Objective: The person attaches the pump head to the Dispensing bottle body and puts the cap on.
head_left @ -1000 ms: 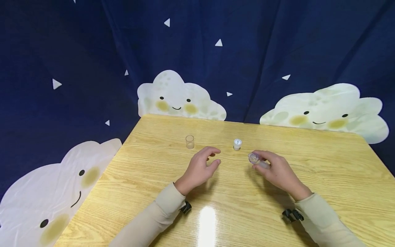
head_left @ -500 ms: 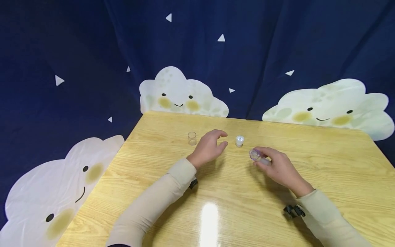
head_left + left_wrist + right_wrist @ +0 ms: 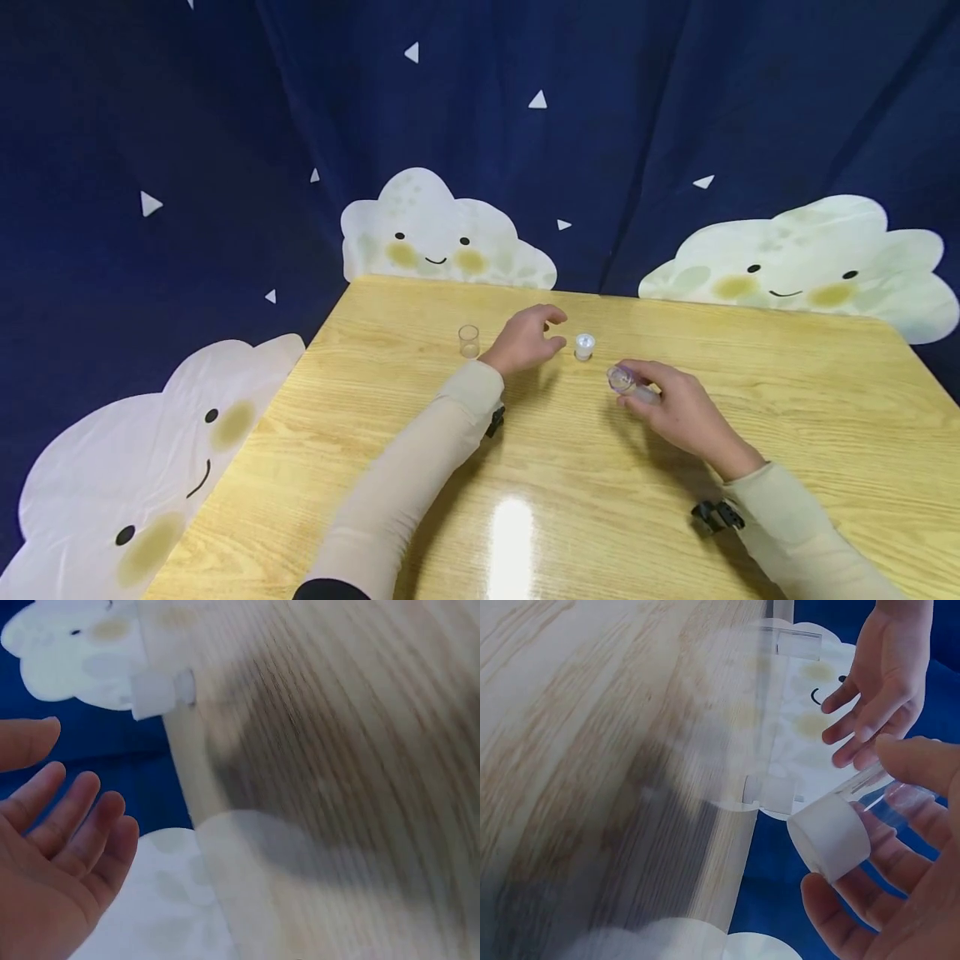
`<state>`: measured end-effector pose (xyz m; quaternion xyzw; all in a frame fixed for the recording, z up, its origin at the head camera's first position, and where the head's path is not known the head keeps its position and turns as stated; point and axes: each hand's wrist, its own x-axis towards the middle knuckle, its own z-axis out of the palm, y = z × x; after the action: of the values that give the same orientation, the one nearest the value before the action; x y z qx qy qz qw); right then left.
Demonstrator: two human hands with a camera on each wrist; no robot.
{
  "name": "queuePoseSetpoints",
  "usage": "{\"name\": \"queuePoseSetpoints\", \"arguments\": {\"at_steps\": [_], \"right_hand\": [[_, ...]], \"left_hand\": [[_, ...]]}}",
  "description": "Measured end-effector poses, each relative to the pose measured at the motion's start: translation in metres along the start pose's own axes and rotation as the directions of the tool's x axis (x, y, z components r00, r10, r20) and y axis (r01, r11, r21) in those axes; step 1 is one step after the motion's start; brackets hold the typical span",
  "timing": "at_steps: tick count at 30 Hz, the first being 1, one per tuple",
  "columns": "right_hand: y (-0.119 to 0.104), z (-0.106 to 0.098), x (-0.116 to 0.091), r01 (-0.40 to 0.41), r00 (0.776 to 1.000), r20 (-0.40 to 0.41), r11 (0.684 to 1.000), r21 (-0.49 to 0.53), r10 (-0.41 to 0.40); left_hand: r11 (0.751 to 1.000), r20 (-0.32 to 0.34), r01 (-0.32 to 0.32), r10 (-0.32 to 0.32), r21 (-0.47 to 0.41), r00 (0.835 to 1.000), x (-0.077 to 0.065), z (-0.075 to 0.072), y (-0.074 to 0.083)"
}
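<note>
My right hand [image 3: 678, 408] pinches a clear tube with a white cylindrical end [image 3: 830, 836] between thumb and fingers. In the head view the tube's clear round end tilts up toward the left. My left hand [image 3: 522, 337] holds nothing; its thumb and fingers are spread apart, just left of a small white cup-shaped piece [image 3: 584, 347]. That piece stands on the table with its wider, shiny top upward; the left wrist view shows the same white piece [image 3: 154, 695] beyond the fingertips. A short clear open cylinder [image 3: 468, 342] stands upright behind my left wrist.
The light wooden table [image 3: 600, 500] has a bright glare spot near its front. Its far edge meets a dark blue curtain [image 3: 465, 100] with printed clouds. Black wrist mounts [image 3: 717, 516] hang under the sleeves, close over the wood.
My left hand has reached forward and right, from in front of the clear cylinder to beside the white cup-shaped piece. My right hand stays nearly still with the tube.
</note>
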<state>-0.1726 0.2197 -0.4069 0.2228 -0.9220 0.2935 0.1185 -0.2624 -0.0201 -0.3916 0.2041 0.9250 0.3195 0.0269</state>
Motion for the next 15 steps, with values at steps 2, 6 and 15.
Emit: {"name": "queuePoseSetpoints", "arguments": {"at_steps": [2,6,15], "right_hand": [[0.001,0.000,0.000,-0.002,1.000,0.006,1.000,-0.001,0.002],[0.001,0.000,-0.005,-0.008,1.000,0.027,1.000,0.011,0.008],[-0.001,-0.002,-0.007,0.022,1.000,0.009,0.998,0.056,-0.023]], "left_hand": [[1.000,0.018,0.017,-0.017,-0.009,1.000,0.006,0.004,-0.003],[0.997,0.055,0.068,-0.066,-0.040,0.996,0.014,0.015,-0.006],[0.994,0.119,0.105,-0.100,-0.037,0.988,0.028,0.031,-0.003]]}}
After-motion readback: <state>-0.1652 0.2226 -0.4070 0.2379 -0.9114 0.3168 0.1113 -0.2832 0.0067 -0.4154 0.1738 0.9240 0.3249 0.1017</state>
